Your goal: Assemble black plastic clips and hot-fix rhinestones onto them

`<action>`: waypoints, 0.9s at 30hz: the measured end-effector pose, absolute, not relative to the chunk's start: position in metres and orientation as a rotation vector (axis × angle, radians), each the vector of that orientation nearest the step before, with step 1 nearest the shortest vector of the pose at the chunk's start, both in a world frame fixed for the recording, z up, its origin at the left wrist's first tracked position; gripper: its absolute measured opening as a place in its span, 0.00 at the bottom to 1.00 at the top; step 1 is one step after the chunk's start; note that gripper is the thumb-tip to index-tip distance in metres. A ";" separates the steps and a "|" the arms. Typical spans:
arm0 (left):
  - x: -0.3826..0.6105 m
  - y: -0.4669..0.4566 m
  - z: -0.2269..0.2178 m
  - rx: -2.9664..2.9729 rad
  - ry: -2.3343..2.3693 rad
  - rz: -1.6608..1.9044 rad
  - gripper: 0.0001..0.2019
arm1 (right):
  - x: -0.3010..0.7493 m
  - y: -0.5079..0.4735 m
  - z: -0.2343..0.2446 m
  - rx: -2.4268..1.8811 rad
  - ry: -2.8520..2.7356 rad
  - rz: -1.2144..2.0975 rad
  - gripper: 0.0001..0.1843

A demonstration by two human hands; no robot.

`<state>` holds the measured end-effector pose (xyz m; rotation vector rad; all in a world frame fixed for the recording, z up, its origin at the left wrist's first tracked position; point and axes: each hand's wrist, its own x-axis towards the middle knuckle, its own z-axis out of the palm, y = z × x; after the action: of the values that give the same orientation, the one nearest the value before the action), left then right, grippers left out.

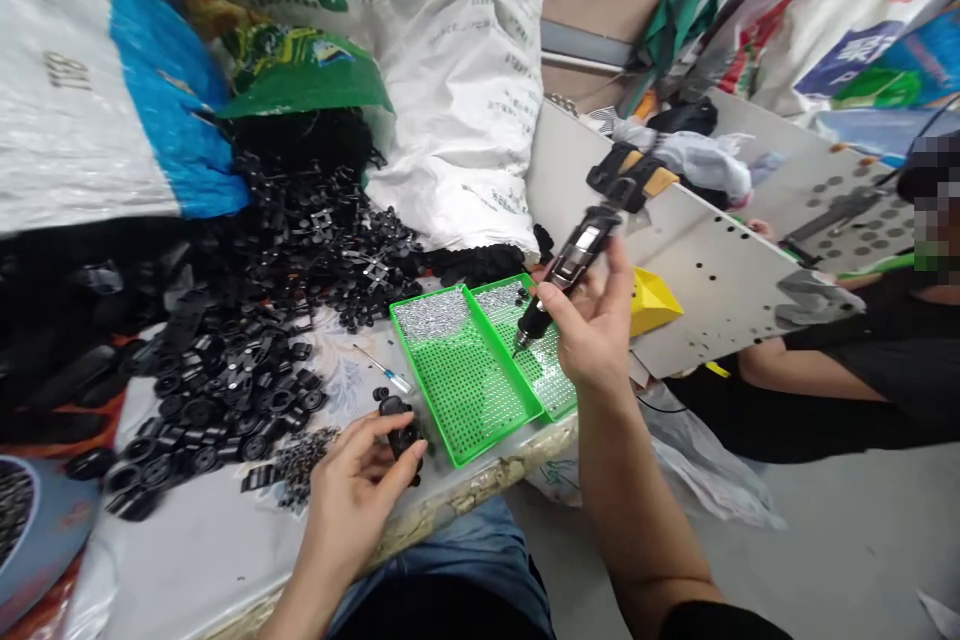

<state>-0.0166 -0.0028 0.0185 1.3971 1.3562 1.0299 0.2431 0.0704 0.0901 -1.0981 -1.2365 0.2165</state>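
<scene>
My right hand [596, 325] is wrapped round a black electric screwdriver [571, 265], its tip pointing down and left above a green tray [459, 450]. The tray has two compartments with small silvery screws [433, 313] lying on perforated plates. Between thumb and fingers, my left hand [360, 470] holds a small black plastic part [397, 420] near the table's front edge. Just behind that part lies a small hand screwdriver [384, 370] with a clear blue handle. The screwdriver tip and the black part are well apart.
Heaps of black plastic parts [225, 390] and a pile of small metal pieces [296, 460] cover the left side. White sacks [461, 90] stand behind. A blue-grey bucket [52, 540] is at the left edge. Past a white panel [720, 270], another person's arm [810, 375] shows.
</scene>
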 end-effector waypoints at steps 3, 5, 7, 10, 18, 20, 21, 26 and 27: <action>-0.008 -0.004 0.013 1.327 1.305 0.976 0.19 | 0.267 0.073 0.078 -1.055 -1.150 0.463 0.44; -0.004 -0.005 0.009 1.307 1.298 0.954 0.20 | 0.277 0.068 0.067 -1.067 -1.035 0.511 0.38; -0.002 -0.005 0.006 1.308 1.306 0.936 0.20 | 0.284 0.060 0.059 -1.111 -0.986 0.606 0.27; 0.000 -0.004 0.001 1.301 1.313 0.909 0.21 | 0.287 0.052 0.048 -1.127 -0.940 0.672 0.18; 0.002 -0.001 0.000 1.232 1.324 0.886 0.24 | 0.283 0.053 0.024 -1.117 -0.839 0.655 0.17; 0.002 -0.001 0.000 1.223 1.334 0.879 0.25 | 0.281 0.055 0.021 -1.141 -0.819 0.628 0.18; 0.002 -0.001 0.000 1.218 1.338 0.876 0.25 | 0.280 0.055 0.021 -1.149 -0.812 0.617 0.19; 0.002 -0.001 -0.002 1.201 1.320 0.876 0.26 | 0.278 0.053 0.022 -1.193 -0.826 0.586 0.17; 0.001 -0.002 -0.002 1.199 1.316 0.880 0.26 | 0.278 0.051 0.025 -1.204 -0.830 0.572 0.17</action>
<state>0.0014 -0.0016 -0.0022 1.1987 1.3163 0.8801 0.2782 0.0513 0.0249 -1.2043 -0.8303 0.5717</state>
